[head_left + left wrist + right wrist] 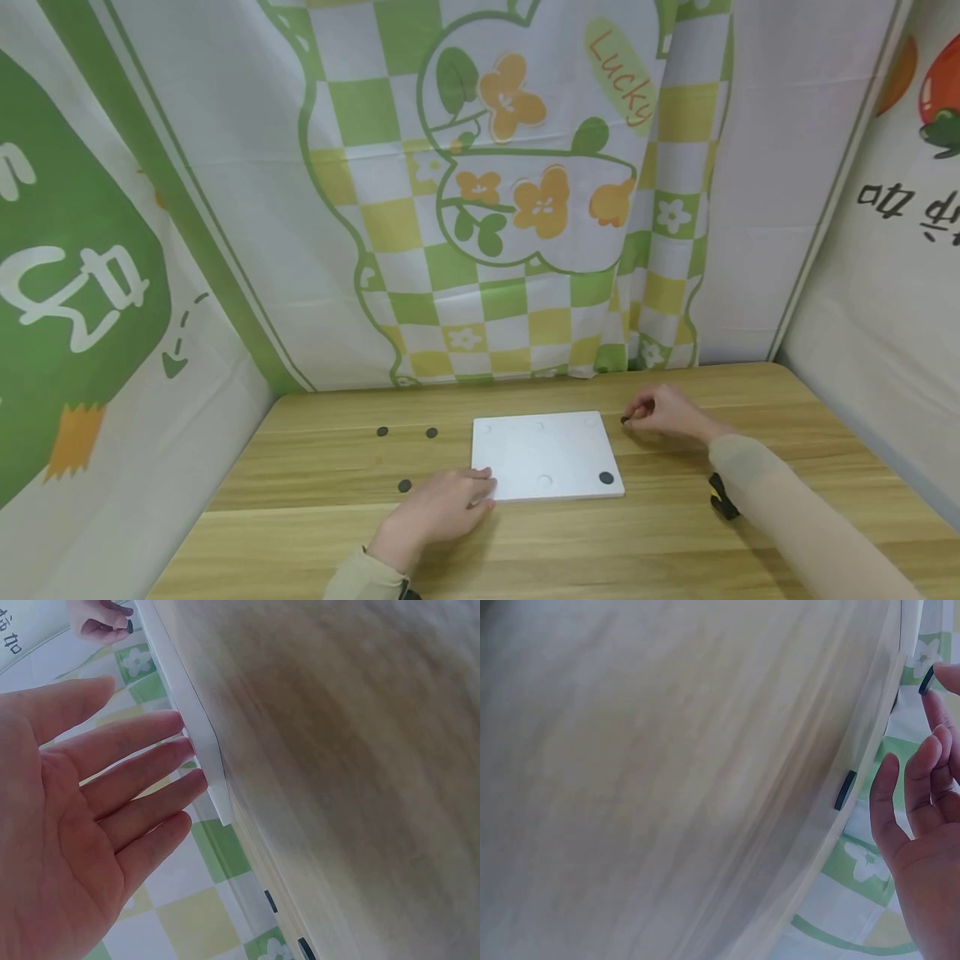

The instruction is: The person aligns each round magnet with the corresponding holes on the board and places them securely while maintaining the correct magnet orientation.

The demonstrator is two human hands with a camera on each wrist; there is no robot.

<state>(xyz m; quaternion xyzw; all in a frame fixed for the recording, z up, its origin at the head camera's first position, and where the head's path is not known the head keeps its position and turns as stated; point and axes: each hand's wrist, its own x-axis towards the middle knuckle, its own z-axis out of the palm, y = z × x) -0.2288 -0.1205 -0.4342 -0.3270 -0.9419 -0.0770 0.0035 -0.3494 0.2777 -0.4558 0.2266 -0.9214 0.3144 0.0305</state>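
Note:
A white rectangular board (536,458) with shallow round recesses lies on the table, a black disc (606,477) sitting at its near right corner. My left hand (442,504) rests at the near left corner. Its straight, spread fingers (142,761) touch the board's edge (196,727) in the left wrist view. Beyond the board's right side, my right hand (667,412) pinches a small black disc (927,679) between thumb and index finger, the other fingers loosely bent. Another black disc (845,790) lies on the table near that hand in the right wrist view.
Left of the board, three black discs lie apart on the wooden table (315,483): two farther back, one disc (405,485) closer to my left hand. A patterned cloth (510,292) hangs behind the table, with printed cloth walls on both sides.

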